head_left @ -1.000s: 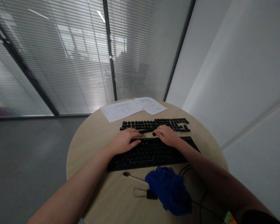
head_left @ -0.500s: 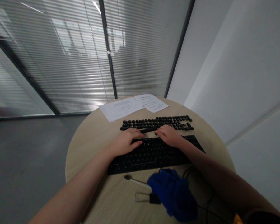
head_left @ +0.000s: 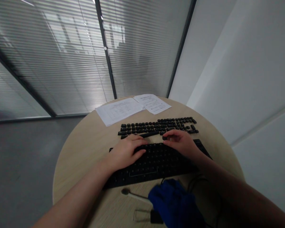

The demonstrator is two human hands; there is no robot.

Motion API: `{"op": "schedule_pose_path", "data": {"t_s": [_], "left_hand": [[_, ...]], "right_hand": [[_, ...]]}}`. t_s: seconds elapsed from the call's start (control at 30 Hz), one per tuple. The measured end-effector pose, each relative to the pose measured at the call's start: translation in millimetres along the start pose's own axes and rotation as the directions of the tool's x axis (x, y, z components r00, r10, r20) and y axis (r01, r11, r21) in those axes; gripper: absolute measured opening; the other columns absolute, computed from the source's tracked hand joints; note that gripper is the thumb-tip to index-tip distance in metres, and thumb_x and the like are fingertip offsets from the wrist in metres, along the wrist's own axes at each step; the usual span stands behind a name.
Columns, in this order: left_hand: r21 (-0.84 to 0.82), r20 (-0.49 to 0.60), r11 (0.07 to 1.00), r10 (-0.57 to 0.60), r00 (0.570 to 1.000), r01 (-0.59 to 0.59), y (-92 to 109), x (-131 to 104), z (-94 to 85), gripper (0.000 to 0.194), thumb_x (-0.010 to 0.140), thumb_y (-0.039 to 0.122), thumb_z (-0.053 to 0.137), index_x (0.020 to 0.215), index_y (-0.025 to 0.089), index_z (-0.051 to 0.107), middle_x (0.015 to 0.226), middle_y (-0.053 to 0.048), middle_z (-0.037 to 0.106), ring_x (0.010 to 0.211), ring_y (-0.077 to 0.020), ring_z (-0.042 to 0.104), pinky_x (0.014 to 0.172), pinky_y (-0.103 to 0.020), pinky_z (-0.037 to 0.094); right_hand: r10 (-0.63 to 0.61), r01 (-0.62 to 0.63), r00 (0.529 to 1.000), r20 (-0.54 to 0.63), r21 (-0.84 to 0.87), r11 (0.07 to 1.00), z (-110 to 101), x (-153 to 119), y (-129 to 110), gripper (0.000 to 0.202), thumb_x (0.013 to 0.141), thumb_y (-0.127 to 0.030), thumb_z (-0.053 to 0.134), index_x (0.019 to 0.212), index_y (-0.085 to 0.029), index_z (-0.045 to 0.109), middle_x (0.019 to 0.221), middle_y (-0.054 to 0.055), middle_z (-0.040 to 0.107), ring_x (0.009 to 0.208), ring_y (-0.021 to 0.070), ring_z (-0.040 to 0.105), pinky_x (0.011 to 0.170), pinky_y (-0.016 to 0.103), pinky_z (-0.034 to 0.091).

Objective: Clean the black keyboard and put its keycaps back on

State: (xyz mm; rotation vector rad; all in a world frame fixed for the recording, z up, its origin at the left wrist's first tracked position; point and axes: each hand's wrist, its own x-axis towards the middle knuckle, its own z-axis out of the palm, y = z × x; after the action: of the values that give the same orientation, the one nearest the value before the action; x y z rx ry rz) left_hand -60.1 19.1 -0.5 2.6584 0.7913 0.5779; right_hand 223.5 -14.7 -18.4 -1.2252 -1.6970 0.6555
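Observation:
A black keyboard base (head_left: 147,166) lies across the table, its surface dark and hard to make out in detail. Beyond it, loose black keycaps (head_left: 142,128) are laid out in rows, with a long spacebar (head_left: 150,134) along the near side. My left hand (head_left: 125,150) lies over the base's far left part, fingers stretched towards the spacebar and seemingly holding nothing. Between the thumb and fingers of my right hand (head_left: 184,144) is a small black keycap (head_left: 164,138), held just above the base's far edge.
Two printed sheets (head_left: 120,110) lie at the table's far side. Nearer me are a blue cloth (head_left: 174,202), a dark-headed brush (head_left: 137,197) with a pale handle, and a black-handled wire tool (head_left: 156,217). Dark cables (head_left: 194,180) run by the cloth. A white wall stands right.
My right hand has drawn back from the key rows and turned, now pinching a keycap. The left hand stays over the base. The whole view has shifted slightly.

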Motion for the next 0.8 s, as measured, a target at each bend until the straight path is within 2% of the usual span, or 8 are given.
{"op": "schedule_pose_path", "data": {"t_s": [0.1, 0.2, 0.3, 0.5, 0.57, 0.67, 0.8], "left_hand": [[0.042, -0.035, 0.998, -0.048, 0.998, 0.050, 1.9, 2.3, 4.9, 0.028, 0.099, 0.029, 0.056, 0.121, 0.019, 0.071, 0.121, -0.009, 0.073, 0.115, -0.0263, 0.066, 0.105, -0.047, 0.053], [0.058, -0.051, 0.995, -0.084, 0.995, 0.087, 3.3, 4.3, 10.4, 0.028, 0.097, 0.028, 0.058, 0.120, 0.020, 0.071, 0.121, -0.009, 0.073, 0.115, -0.0267, 0.066, 0.105, -0.047, 0.053], [0.057, -0.051, 0.995, -0.079, 0.996, 0.082, 4.8, 6.6, 15.0, 0.028, 0.097, 0.029, 0.058, 0.120, 0.020, 0.071, 0.122, -0.010, 0.073, 0.114, -0.0267, 0.067, 0.104, -0.046, 0.053], [0.056, -0.064, 0.998, -0.017, 0.998, 0.021, 8.8, 10.0, 16.9, 0.026, 0.095, 0.027, 0.060, 0.117, 0.022, 0.072, 0.110, -0.008, 0.075, 0.106, -0.0256, 0.068, 0.096, -0.044, 0.056], [0.042, -0.066, 0.999, -0.019, 0.998, 0.022, 10.0, 10.1, 15.1, 0.025, 0.095, 0.026, 0.060, 0.116, 0.022, 0.072, 0.110, -0.007, 0.075, 0.107, -0.0255, 0.068, 0.097, -0.044, 0.055], [0.023, -0.064, 0.999, -0.039, 0.997, 0.040, 10.4, 8.7, 11.4, 0.025, 0.094, 0.025, 0.060, 0.115, 0.021, 0.073, 0.112, -0.008, 0.076, 0.108, -0.0255, 0.069, 0.099, -0.044, 0.054], [0.005, -0.098, 0.999, -0.052, 0.994, 0.053, 6.2, 3.4, 6.5, 0.025, 0.093, 0.025, 0.062, 0.115, 0.021, 0.073, 0.114, -0.008, 0.076, 0.108, -0.0250, 0.069, 0.099, -0.044, 0.054]], "right_hand": [[0.119, -0.130, 0.991, 0.067, 0.201, 0.971, 2.9, -2.4, 0.8, 0.034, 0.075, -0.044, 0.084, 0.100, -0.021, 0.080, 0.083, 0.005, 0.077, 0.071, 0.0171, 0.069, 0.067, 0.031, 0.058], [0.130, -0.147, 0.988, 0.085, 0.251, 0.957, 4.2, -3.9, -0.6, 0.036, 0.077, -0.047, 0.083, 0.101, -0.021, 0.080, 0.083, 0.004, 0.077, 0.072, 0.0164, 0.070, 0.069, 0.030, 0.059], [0.080, -0.099, 0.993, 0.089, 0.239, 0.966, 4.3, -6.3, -2.2, 0.036, 0.077, -0.049, 0.083, 0.102, -0.022, 0.081, 0.082, 0.004, 0.078, 0.073, 0.0171, 0.072, 0.069, 0.031, 0.060], [-0.019, -0.003, 0.993, 0.118, 0.186, 0.983, 7.5, -11.3, 1.5, 0.035, 0.078, -0.051, 0.082, 0.099, -0.023, 0.080, 0.083, 0.004, 0.078, 0.074, 0.0184, 0.073, 0.068, 0.032, 0.061], [-0.036, 0.017, 0.993, 0.114, 0.165, 0.986, 9.4, -12.7, 2.8, 0.035, 0.078, -0.051, 0.083, 0.097, -0.023, 0.079, 0.079, 0.003, 0.076, 0.068, 0.0169, 0.070, 0.062, 0.029, 0.058], [-0.078, 0.069, 0.992, 0.099, 0.096, 0.993, 12.1, -14.6, 2.4, 0.032, 0.077, -0.048, 0.084, 0.094, -0.022, 0.078, 0.068, 0.000, 0.069, 0.056, 0.0128, 0.058, 0.052, 0.026, 0.048], [-0.129, 0.125, 0.989, 0.069, 0.051, 0.991, 15.4, -16.8, -0.2, 0.028, 0.076, -0.044, 0.085, 0.088, -0.021, 0.072, 0.064, -0.002, 0.061, 0.055, 0.0116, 0.051, 0.051, 0.025, 0.042]]}}
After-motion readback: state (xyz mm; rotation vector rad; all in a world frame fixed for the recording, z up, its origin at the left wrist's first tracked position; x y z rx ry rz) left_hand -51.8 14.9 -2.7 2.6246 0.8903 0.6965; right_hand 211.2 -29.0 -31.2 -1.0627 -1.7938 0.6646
